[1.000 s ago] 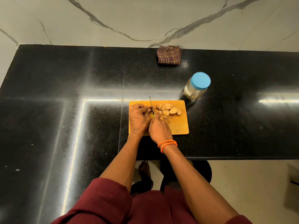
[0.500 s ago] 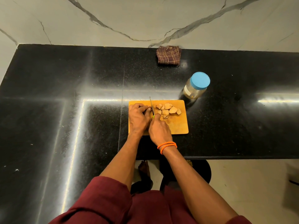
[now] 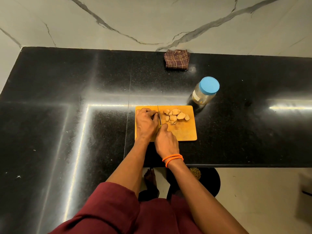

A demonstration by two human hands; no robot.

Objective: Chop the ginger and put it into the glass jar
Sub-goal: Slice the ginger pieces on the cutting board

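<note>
Head view, one frame, looking down on a black stone counter (image 3: 253,132).

Cutting board (image 3: 184,132): orange, rectangular, lying flat near the counter's front edge, its near side just short of that edge.

Left hand (image 3: 146,123): on the board's left part, fingers curled down; the piece under them is hidden, so what it grips cannot be told.

Right hand (image 3: 166,141): fingers closed round the handle of a knife (image 3: 158,115), whose thin blade points to 12 o'clock, touching the left fingertips.

Ginger slices (image 3: 176,114): pale heap on the board at 3 o'clock of the blade, just beside it; bare board at 6 o'clock of the heap.

Glass jar (image 3: 205,93): blue lid (image 3: 209,85) on, standing off the board at 1 o'clock of its far right corner, near but apart.

Checked cloth (image 3: 176,60): folded, at 12 o'clock, against the marble wall (image 3: 152,19), well apart from the board.

Open counter: wide bare stretches at 9 o'clock and 3 o'clock of the board.
</note>
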